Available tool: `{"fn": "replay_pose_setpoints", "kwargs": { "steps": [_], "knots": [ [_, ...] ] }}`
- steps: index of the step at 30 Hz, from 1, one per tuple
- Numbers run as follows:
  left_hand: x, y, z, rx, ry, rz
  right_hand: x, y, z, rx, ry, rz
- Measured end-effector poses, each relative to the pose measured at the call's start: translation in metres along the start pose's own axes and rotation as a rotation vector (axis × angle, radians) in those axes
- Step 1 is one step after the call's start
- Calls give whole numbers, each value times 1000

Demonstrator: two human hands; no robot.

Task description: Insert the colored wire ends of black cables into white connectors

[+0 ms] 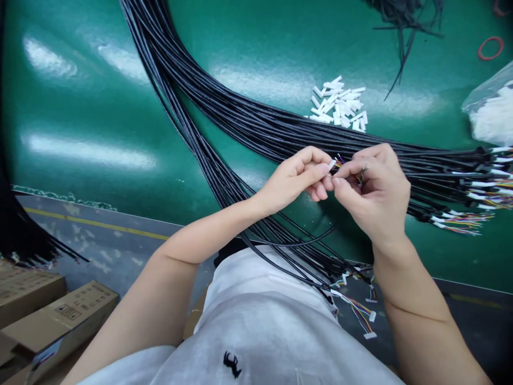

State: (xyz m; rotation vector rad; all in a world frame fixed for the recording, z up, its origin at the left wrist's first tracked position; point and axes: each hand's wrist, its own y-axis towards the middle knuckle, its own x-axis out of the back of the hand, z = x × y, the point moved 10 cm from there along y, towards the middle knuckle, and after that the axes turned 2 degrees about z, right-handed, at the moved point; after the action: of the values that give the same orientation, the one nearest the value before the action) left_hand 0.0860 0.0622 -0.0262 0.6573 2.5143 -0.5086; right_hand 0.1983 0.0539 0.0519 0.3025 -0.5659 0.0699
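My left hand pinches a small white connector housing between thumb and forefinger. Close against it, my right hand has its fingers closed on thin coloured wires, whose ends show at the housing. Whether any wire sits inside the housing I cannot tell. Both hands are above a thick bundle of black cables that crosses the green table. Beyond them lies a loose heap of white connector housings. Below my hands, a second bunch of black cables ends in wires with white connectors at the table's front edge.
Stripped coloured wire ends fan out at the right. A clear bag of white pieces, a red ring and black strips lie on the green table. Cardboard boxes stand on the floor at lower left.
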Motion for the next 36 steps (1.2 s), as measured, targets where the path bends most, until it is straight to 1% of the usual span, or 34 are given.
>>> {"fn": "replay_pose_setpoints", "kwargs": {
  "steps": [5,10,19,26,29,36],
  "knots": [
    [0,0,0,-13,-11,44,1,-2,3,37,-18,-28],
    [-3,-2,1,-3,-56,66,5,-4,12,90,-164,-101],
    [-1,0,2,3,-13,52,3,-6,10,72,-205,-95],
    [-1,-1,1,-1,32,60,2,-7,11,95,-224,-92],
    [-3,-2,0,-23,59,77,3,-7,12,108,-238,-97],
    [-8,-2,1,-27,76,164,3,-8,15,129,-224,-89]
  ]
}}
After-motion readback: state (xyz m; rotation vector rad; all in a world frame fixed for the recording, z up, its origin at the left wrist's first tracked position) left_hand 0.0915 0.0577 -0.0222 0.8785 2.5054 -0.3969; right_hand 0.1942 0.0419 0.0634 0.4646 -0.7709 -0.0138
